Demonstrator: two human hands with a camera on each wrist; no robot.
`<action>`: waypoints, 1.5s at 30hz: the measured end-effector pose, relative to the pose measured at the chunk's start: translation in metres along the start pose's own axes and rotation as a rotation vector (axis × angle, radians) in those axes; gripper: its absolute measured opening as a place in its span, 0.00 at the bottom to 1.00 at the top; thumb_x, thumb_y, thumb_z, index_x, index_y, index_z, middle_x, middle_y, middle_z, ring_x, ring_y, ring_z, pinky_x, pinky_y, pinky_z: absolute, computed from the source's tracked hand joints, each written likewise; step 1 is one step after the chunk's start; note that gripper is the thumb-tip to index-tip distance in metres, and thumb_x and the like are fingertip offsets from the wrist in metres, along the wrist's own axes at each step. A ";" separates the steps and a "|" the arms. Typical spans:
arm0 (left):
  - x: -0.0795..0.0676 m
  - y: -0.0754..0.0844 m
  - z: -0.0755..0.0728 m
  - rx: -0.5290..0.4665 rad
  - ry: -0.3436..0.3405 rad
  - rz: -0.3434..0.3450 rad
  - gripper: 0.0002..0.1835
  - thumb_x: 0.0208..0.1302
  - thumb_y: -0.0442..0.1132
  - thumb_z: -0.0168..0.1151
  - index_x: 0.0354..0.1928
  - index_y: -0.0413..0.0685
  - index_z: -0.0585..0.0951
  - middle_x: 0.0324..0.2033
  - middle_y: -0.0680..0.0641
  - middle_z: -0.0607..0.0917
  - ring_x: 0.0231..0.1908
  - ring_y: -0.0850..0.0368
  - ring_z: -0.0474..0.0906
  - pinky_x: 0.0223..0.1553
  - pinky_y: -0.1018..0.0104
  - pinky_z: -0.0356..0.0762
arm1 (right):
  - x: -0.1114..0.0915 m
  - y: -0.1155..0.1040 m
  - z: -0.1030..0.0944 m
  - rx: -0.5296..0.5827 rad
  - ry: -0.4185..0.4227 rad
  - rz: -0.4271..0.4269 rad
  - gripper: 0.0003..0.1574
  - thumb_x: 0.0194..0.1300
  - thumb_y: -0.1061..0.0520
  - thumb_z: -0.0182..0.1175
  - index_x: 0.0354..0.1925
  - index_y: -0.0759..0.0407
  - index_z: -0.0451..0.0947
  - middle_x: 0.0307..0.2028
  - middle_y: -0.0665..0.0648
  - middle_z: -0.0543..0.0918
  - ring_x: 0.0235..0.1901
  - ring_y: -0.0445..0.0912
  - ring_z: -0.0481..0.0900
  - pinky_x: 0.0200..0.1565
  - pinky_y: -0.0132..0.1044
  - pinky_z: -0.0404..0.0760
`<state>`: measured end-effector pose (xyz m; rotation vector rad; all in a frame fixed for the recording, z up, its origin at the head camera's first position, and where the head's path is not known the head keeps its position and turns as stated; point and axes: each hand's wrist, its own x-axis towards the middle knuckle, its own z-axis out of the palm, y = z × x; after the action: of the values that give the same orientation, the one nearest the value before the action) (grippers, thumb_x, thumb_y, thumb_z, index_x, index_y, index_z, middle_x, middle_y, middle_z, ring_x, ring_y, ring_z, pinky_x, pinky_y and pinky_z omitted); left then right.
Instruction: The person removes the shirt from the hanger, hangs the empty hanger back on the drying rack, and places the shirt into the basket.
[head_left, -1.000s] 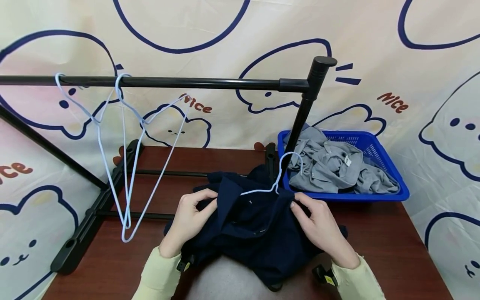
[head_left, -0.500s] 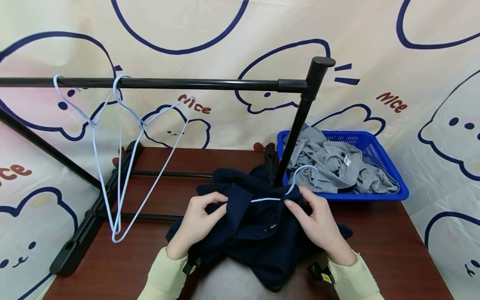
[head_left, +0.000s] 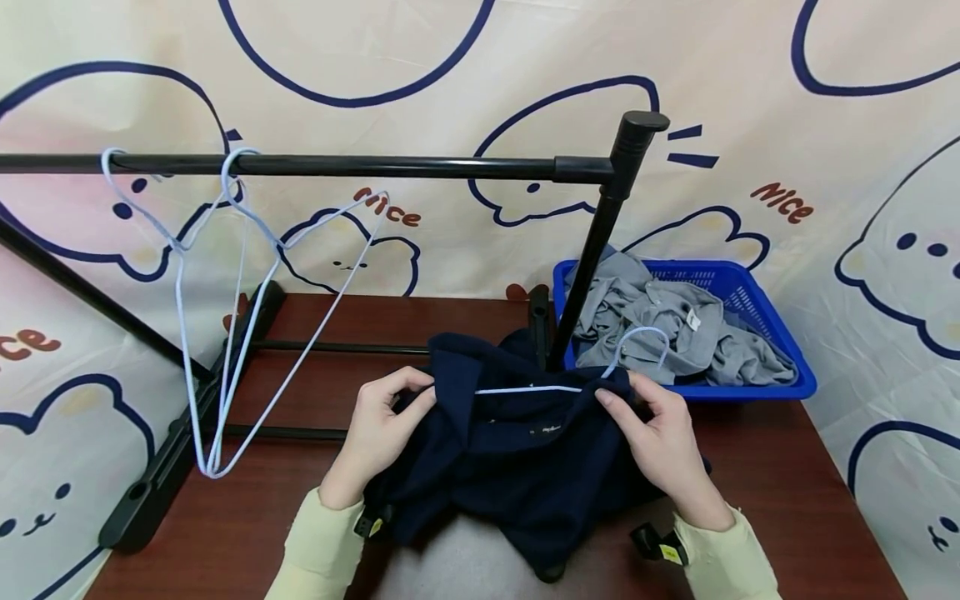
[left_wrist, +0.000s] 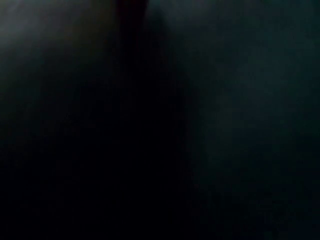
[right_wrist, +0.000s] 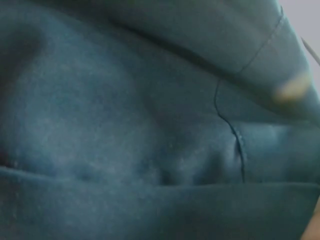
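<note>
A dark navy collared shirt lies bunched near the front of the table in the head view, its neck opening facing up. Inside the neck runs the bar of a light blue hanger, and its hook leans right toward the basket. My left hand pinches the left edge of the collar between thumb and fingers. At the collar's right edge, my right hand pinches the fabric close to the base of the hook. Navy cloth with seams fills the right wrist view. The left wrist view is too dark to make out.
A black rack rail crosses above the table, with light blue hangers hanging at its left. Behind my right hand, a blue basket holds crumpled grey clothes. The rack's upright stands just left of the basket.
The hanger's hook has tipped to the right and lower. My right hand has moved right, and the neck opening is spread wider. My left hand went right, then back left.
</note>
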<state>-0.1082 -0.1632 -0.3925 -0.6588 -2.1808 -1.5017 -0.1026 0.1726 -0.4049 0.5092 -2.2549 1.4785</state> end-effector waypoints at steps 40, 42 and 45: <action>-0.009 -0.011 -0.014 -0.012 0.059 -0.124 0.09 0.58 0.19 0.69 0.31 0.38 0.81 0.28 0.44 0.88 0.23 0.56 0.77 0.25 0.71 0.73 | 0.001 0.005 -0.002 0.049 0.220 -0.028 0.08 0.63 0.74 0.66 0.38 0.65 0.85 0.23 0.54 0.75 0.25 0.42 0.71 0.29 0.31 0.68; -0.009 -0.012 -0.014 -0.016 0.055 -0.127 0.09 0.58 0.19 0.69 0.31 0.38 0.81 0.28 0.44 0.88 0.23 0.55 0.77 0.25 0.71 0.73 | 0.001 0.005 -0.002 0.048 0.224 -0.039 0.07 0.63 0.74 0.67 0.37 0.65 0.85 0.23 0.53 0.74 0.24 0.42 0.70 0.29 0.31 0.67; -0.008 -0.012 -0.014 -0.026 0.052 -0.135 0.09 0.59 0.19 0.69 0.31 0.38 0.81 0.28 0.44 0.87 0.23 0.55 0.77 0.25 0.71 0.73 | 0.001 0.004 -0.001 0.047 0.235 -0.051 0.07 0.62 0.74 0.67 0.36 0.65 0.84 0.22 0.53 0.73 0.23 0.41 0.69 0.28 0.31 0.66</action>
<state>-0.1076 -0.1813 -0.4018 -0.4833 -2.2077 -1.5986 -0.1054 0.1752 -0.4074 0.3818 -2.0155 1.4855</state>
